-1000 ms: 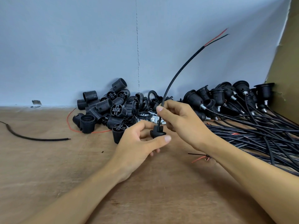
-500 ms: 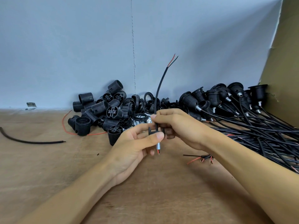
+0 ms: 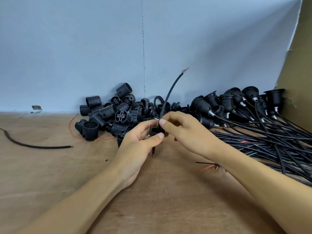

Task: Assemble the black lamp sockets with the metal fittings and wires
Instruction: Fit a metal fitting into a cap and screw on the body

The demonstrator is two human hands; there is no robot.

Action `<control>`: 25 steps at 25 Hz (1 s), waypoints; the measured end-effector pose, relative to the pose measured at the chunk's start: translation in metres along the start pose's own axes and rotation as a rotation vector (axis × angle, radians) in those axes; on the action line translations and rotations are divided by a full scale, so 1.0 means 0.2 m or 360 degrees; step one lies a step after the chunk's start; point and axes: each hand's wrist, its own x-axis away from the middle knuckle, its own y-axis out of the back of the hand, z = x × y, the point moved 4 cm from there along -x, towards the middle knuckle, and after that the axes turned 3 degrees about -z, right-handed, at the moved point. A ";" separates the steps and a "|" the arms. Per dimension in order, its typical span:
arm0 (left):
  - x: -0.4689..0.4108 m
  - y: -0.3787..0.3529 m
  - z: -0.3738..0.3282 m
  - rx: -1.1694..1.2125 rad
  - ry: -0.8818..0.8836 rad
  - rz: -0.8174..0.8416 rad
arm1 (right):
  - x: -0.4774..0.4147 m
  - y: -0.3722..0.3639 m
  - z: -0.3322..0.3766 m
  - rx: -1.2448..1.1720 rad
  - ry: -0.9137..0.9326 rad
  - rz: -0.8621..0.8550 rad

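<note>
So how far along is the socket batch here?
Done: a pile of wired sockets with metal fittings lies on the right. In hand: the left hand grips a cap while the right hand pinches a wire run through it, its red tip showing below. Left: a heap of bare shells and rings behind the hands, so plenty appears to remain.

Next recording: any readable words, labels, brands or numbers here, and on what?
None readable.
The loose sockets show only moulded cross shapes, no letters.
The held socket cap and wire, the wired sockets, wall and cardboard carry no visible print.
The metal plate is too small to tell.
</note>
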 end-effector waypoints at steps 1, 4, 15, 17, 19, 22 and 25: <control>0.00 0.00 -0.01 -0.0087 -0.0042 -0.0023 | 0.00 0.00 0.01 0.0096 0.0098 -0.0085; 0.01 0.00 -0.03 -0.0159 -0.0139 -0.0061 | 0.02 0.00 0.03 0.0138 0.0254 -0.0240; 0.01 -0.02 -0.06 -0.0071 -0.0254 -0.0128 | 0.01 -0.12 -0.03 -0.0654 -0.0748 0.0051; 0.02 -0.03 -0.06 -0.0032 -0.0261 -0.0107 | 0.02 -0.11 -0.02 -0.0554 -0.0713 0.0052; 0.03 -0.04 -0.06 -0.0026 -0.0270 -0.0087 | 0.01 -0.07 -0.02 -0.0175 -0.0595 -0.0052; 0.03 -0.06 -0.06 -0.0022 -0.0292 -0.0111 | 0.01 -0.03 -0.01 0.0224 -0.0352 -0.0322; 0.03 -0.05 -0.06 -0.0038 -0.0319 -0.0184 | 0.00 0.01 -0.02 0.0484 -0.0302 -0.0364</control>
